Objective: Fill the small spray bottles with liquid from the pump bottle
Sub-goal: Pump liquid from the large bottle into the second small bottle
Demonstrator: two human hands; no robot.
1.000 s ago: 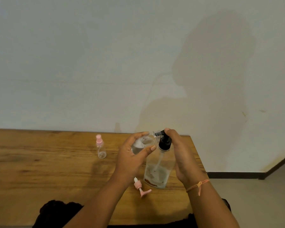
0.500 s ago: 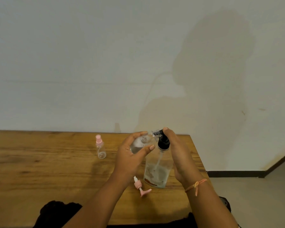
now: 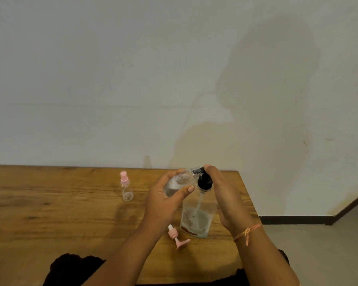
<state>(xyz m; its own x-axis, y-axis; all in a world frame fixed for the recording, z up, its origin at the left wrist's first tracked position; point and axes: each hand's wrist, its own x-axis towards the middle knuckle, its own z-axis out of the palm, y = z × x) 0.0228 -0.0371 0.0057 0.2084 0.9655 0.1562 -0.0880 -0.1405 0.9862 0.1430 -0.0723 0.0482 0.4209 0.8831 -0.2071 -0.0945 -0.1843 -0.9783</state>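
Small spray bottle (image 3: pixel 177 183), uncapped, tilted, neck at the nozzle of the pump bottle (image 3: pixel 195 220). Left hand (image 3: pixel 163 205): fingers (image 3: pixel 188 190) curled round the small bottle, clamped on it. Right hand (image 3: pixel 225 200): one fingertip (image 3: pixel 207 167) on the black pump head (image 3: pixel 204 182); the other fingers are hidden, so I cannot tell their grip. Some liquid with bubbles is inside, so filling looks part done. Loose pink sprayer (image 3: pixel 176 236) lies on the desk (image 3: pixel 50 207), refit pending. Second spray bottle (image 3: pixel 126 188) stands capped well to the left, fill level unclear

Head camera looks forward and down across the nearby table (image 3: pixel 60 213).
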